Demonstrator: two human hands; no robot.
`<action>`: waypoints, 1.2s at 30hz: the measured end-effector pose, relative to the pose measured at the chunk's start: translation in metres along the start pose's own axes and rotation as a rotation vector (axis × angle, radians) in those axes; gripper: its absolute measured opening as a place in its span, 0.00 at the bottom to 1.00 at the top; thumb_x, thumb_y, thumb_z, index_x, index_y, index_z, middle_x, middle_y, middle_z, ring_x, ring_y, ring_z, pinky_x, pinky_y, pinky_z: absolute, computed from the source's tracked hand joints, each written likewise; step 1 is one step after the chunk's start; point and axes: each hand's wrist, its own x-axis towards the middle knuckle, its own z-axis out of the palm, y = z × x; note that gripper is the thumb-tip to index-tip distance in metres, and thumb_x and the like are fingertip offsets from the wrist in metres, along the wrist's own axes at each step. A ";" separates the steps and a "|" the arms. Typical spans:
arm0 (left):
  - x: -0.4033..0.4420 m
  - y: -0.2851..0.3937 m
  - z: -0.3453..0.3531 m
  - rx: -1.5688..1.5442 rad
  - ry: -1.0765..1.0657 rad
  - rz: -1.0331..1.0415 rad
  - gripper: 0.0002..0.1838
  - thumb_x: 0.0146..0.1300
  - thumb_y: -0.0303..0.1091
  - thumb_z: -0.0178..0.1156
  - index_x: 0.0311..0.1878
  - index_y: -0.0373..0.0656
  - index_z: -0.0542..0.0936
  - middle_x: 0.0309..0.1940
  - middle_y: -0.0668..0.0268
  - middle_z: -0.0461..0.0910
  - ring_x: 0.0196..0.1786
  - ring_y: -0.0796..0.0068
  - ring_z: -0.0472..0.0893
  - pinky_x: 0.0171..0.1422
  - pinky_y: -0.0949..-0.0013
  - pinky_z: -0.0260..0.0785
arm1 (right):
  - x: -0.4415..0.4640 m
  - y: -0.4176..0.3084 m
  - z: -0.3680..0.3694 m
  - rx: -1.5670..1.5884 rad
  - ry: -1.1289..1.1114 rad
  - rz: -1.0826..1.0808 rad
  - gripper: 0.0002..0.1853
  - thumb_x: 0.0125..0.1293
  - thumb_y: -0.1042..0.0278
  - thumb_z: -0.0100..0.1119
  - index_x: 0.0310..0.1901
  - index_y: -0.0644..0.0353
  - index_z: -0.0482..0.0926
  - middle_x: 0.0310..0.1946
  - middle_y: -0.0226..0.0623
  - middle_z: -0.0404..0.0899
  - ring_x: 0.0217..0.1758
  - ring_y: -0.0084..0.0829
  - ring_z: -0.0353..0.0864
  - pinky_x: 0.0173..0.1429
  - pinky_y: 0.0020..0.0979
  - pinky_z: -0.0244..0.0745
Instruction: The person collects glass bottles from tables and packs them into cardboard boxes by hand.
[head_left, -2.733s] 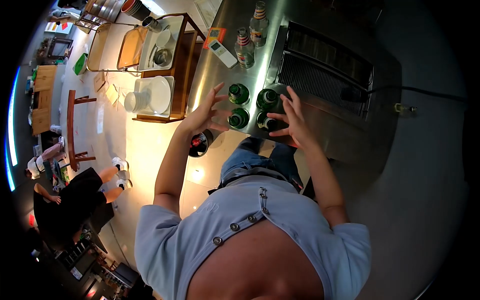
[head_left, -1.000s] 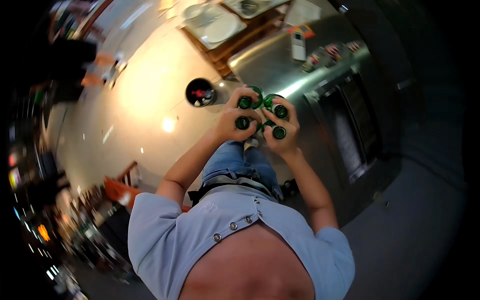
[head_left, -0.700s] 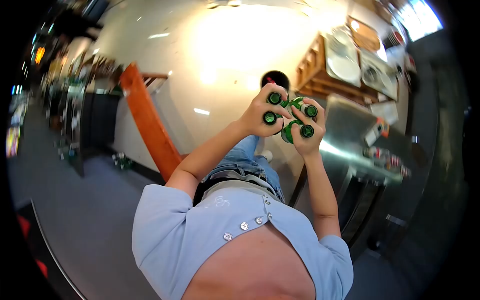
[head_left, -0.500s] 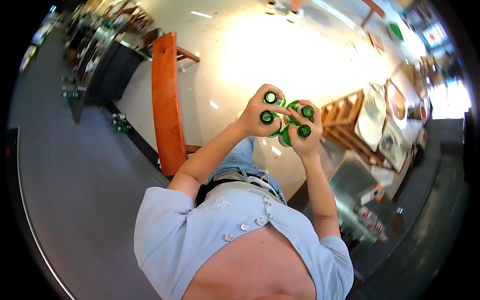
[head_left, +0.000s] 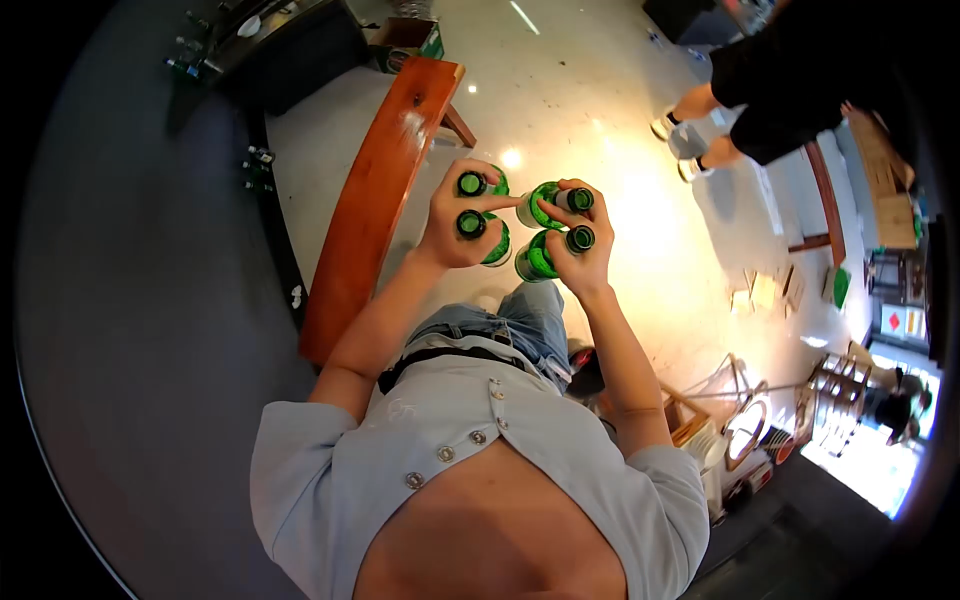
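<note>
Two green glass bottles are gripped by their necks in my left hand (head_left: pixel 448 218), one upper bottle (head_left: pixel 471 184) and one lower bottle (head_left: pixel 471 224). My right hand (head_left: pixel 588 243) is closed round the necks of another pair, an upper green bottle (head_left: pixel 544 203) and a lower green bottle (head_left: pixel 537 257). All these bottles hang over the floor in front of my body, mouths toward the camera. The left pair and the right pair are slightly apart, with a finger of my left hand stretched across between them.
A long orange-brown wooden bench (head_left: pixel 372 200) stands close on the left. Behind it is a cardboard box (head_left: pixel 408 40) beside a dark counter (head_left: pixel 300 55). A person in black (head_left: pixel 770 125) stands at the upper right. Stacked plates (head_left: pixel 706 446) are at the lower right.
My open hands have closed on the green bottles and lifted them off the metal counter. The view has swung round; that counter has left it, and the bench now lies beside my left arm.
</note>
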 end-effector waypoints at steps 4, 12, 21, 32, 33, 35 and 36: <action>0.057 -0.078 -0.002 0.102 0.064 -0.121 0.18 0.44 0.31 0.56 0.39 0.37 0.86 0.43 0.55 0.70 0.49 0.58 0.75 0.57 0.61 0.67 | 0.103 0.060 0.008 0.102 -0.133 -0.005 0.18 0.42 0.80 0.54 0.37 0.70 0.85 0.52 0.44 0.71 0.49 0.37 0.77 0.54 0.32 0.73; 0.176 -0.223 0.003 0.233 0.374 -0.260 0.19 0.42 0.31 0.57 0.39 0.36 0.86 0.45 0.55 0.69 0.50 0.57 0.74 0.58 0.58 0.67 | 0.341 0.171 0.051 0.228 -0.463 -0.192 0.16 0.40 0.82 0.55 0.34 0.72 0.84 0.51 0.45 0.71 0.50 0.39 0.78 0.55 0.33 0.74; 0.261 -0.400 -0.041 0.475 0.808 -0.375 0.19 0.42 0.29 0.56 0.39 0.38 0.86 0.44 0.57 0.70 0.49 0.57 0.74 0.66 0.54 0.62 | 0.555 0.289 0.177 0.316 -0.718 -0.311 0.17 0.37 0.81 0.55 0.34 0.67 0.85 0.52 0.48 0.72 0.55 0.45 0.76 0.59 0.36 0.72; 0.319 -0.664 -0.089 0.705 1.058 -0.537 0.18 0.42 0.28 0.57 0.39 0.39 0.86 0.44 0.57 0.70 0.50 0.55 0.74 0.64 0.53 0.63 | 0.737 0.468 0.364 0.350 -0.882 -0.324 0.21 0.38 0.79 0.54 0.38 0.66 0.86 0.52 0.48 0.71 0.59 0.46 0.74 0.63 0.38 0.69; 0.326 -0.681 -0.092 0.710 1.079 -0.580 0.18 0.41 0.27 0.58 0.39 0.39 0.86 0.44 0.57 0.70 0.50 0.55 0.74 0.63 0.53 0.64 | 0.749 0.485 0.382 0.351 -0.905 -0.321 0.20 0.38 0.79 0.54 0.38 0.65 0.86 0.52 0.48 0.71 0.59 0.46 0.74 0.63 0.38 0.69; 0.324 -0.730 -0.097 0.755 1.081 -0.571 0.17 0.45 0.28 0.57 0.40 0.38 0.86 0.45 0.58 0.69 0.51 0.56 0.74 0.63 0.55 0.64 | 0.770 0.522 0.420 0.401 -0.955 -0.345 0.20 0.38 0.79 0.55 0.38 0.65 0.86 0.52 0.48 0.71 0.59 0.46 0.74 0.62 0.38 0.69; 0.321 -0.751 -0.097 0.776 1.076 -0.570 0.16 0.50 0.30 0.57 0.41 0.37 0.86 0.45 0.58 0.69 0.52 0.57 0.74 0.62 0.56 0.64 | 0.777 0.539 0.441 0.437 -0.970 -0.364 0.20 0.38 0.79 0.55 0.38 0.65 0.86 0.52 0.48 0.71 0.58 0.46 0.74 0.62 0.37 0.69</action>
